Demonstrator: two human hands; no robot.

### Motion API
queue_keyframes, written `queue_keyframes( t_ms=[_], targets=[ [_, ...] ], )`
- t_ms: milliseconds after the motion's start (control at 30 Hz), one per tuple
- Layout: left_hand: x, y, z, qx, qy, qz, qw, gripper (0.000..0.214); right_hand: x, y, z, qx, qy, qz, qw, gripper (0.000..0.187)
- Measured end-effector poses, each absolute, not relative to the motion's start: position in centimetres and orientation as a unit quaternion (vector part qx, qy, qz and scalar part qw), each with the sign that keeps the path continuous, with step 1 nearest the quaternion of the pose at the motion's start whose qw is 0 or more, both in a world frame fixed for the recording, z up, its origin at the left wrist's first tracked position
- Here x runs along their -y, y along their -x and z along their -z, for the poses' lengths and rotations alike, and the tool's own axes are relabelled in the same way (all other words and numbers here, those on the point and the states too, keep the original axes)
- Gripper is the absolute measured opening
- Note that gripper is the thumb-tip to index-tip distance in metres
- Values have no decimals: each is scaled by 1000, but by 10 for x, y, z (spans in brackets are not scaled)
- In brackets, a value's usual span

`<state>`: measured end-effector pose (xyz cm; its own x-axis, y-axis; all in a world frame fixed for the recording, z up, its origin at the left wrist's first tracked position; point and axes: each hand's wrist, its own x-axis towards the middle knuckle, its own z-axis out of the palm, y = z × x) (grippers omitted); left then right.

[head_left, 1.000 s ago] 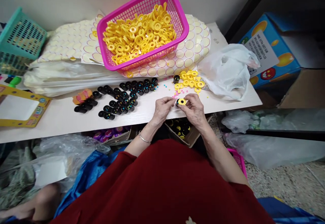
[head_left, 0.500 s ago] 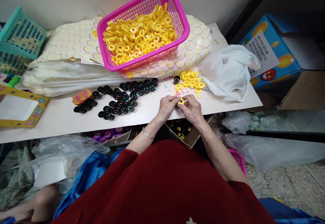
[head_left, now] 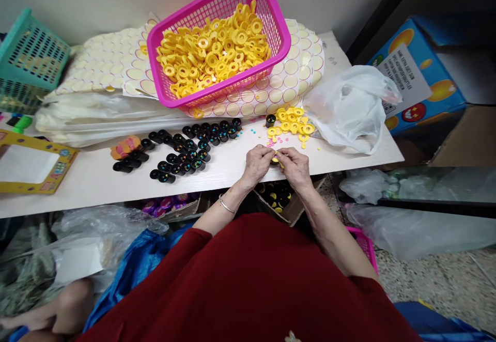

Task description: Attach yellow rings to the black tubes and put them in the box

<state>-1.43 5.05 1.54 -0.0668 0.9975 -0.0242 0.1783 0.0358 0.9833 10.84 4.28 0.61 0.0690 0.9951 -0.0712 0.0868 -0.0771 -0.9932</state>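
Near the front edge of the white table (head_left: pixel 93 184), the left hand (head_left: pixel 257 166) and right hand (head_left: pixel 296 167) pinch a small yellow cap (head_left: pixel 275 159) between their fingertips (fingers hide much of it). Loose yellow caps (head_left: pixel 294 126) lie just beyond, and black cups (head_left: pixel 186 166) are clustered to the left.

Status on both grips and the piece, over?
Left grip and right grip together on a yellow cap, partly hidden. Pink beads and loose caps just beyond; neither seems in the way.
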Motion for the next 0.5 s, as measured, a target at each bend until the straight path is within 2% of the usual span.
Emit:
queue_keyframes(
  t_ms=[167,300,500],
  targets=[
    [-50,13,-13,-565,-513,-458,456,18,-42,-100,-13,352,563,-562,494,19],
    [-49,12,-10,-547,-508,-463,479,16,-41,-94,-21,248,556,-629,484,27],
    [-47,10,-12,-546,-442,-460,544,19,-40,-85,-16,249,559,-610,503,36]
  ],
)
